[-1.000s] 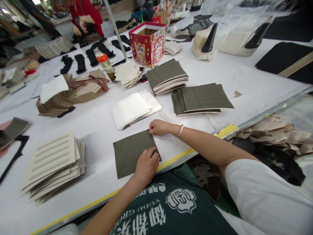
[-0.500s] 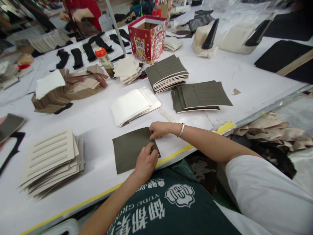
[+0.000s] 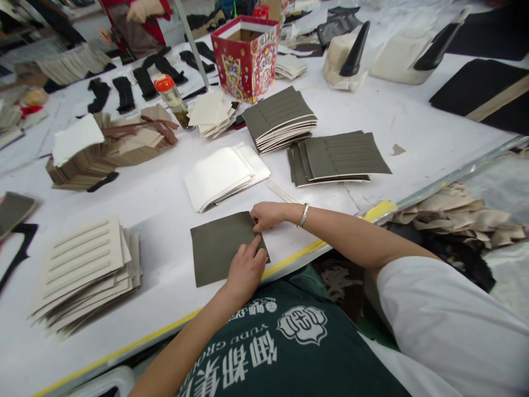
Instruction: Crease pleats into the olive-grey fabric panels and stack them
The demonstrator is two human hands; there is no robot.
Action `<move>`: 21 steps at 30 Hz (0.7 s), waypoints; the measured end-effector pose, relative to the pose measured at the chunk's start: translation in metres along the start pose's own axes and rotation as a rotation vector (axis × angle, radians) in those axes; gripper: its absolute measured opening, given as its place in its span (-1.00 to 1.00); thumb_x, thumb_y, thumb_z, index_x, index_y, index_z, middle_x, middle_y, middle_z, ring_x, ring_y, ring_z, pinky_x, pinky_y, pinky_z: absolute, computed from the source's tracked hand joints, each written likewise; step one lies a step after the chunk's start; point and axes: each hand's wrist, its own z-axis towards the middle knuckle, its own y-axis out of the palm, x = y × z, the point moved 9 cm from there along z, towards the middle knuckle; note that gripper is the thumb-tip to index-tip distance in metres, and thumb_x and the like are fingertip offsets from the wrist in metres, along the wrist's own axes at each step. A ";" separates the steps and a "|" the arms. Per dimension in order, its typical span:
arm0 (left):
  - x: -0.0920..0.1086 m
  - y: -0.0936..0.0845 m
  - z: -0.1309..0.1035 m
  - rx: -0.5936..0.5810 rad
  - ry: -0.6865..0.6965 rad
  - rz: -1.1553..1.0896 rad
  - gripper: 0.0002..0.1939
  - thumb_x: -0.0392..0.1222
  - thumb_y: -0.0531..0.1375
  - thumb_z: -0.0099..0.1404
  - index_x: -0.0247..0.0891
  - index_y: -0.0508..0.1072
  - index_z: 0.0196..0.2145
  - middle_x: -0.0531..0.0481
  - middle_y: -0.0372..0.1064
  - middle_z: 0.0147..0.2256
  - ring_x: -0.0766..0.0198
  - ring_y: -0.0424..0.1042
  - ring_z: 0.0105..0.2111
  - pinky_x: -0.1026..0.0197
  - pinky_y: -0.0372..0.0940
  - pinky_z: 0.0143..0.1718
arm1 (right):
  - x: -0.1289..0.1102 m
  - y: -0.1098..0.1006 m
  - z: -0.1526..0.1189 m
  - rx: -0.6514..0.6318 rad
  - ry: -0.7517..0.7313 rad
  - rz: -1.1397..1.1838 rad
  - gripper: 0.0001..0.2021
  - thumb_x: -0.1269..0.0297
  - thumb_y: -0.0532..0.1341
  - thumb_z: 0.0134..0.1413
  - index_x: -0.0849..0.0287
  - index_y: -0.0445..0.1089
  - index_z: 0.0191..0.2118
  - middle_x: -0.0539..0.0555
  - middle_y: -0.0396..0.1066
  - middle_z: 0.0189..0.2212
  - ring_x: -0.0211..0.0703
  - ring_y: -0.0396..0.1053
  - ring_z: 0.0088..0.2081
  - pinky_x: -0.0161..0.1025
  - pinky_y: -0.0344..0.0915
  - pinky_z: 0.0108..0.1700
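Head view: left hand (image 3: pixel 245 269) unclenched; right hand (image 3: pixel 268 215) curled, grip unclear; both touch sheet (image 3: pixel 217 248).

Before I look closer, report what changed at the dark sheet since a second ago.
The left hand's index finger has stretched toward the right hand, whose fingertips moved slightly along the dark sheet's edge toward the person. No release shows. The sheet and white stack stayed put.
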 end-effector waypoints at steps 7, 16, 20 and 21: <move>0.001 -0.002 0.003 -0.024 0.020 0.000 -0.93 -0.29 0.08 0.25 -0.25 0.35 -0.38 -0.17 0.23 0.04 0.17 0.31 -0.26 0.07 0.27 -0.23 | 0.010 -0.021 0.009 0.060 0.023 0.081 -0.77 0.22 0.18 -0.11 0.30 0.45 -0.45 0.05 0.42 -0.61 -0.30 0.26 -0.59 -0.37 0.08 -0.50; -0.001 -0.002 0.003 -0.020 0.017 -0.021 -0.92 -0.29 0.08 0.25 -0.26 0.35 -0.38 -0.21 0.25 0.03 0.14 0.32 -0.24 0.06 0.27 -0.22 | 0.015 -0.025 0.013 0.063 0.038 0.161 -0.86 0.35 0.16 -0.15 0.30 0.43 -0.48 0.02 0.39 -0.65 -0.33 0.23 -0.62 -0.39 0.11 -0.50; 0.000 0.001 0.003 -0.022 0.012 -0.005 -0.92 -0.28 0.07 0.26 -0.26 0.35 -0.37 -0.19 0.25 0.04 0.15 0.33 -0.23 0.06 0.28 -0.22 | 0.014 -0.024 0.014 0.061 0.046 0.108 -0.84 0.34 0.15 -0.13 0.29 0.44 -0.43 0.03 0.42 -0.60 -0.30 0.28 -0.58 -0.39 0.11 -0.49; 0.000 0.002 0.004 -0.023 0.008 -0.005 -0.92 -0.28 0.08 0.26 -0.26 0.35 -0.37 -0.19 0.25 0.04 0.15 0.33 -0.23 0.06 0.28 -0.22 | 0.015 -0.024 0.015 0.058 0.053 0.080 -0.83 0.31 0.16 -0.11 0.29 0.44 -0.40 0.04 0.43 -0.58 -0.28 0.30 -0.56 -0.38 0.11 -0.48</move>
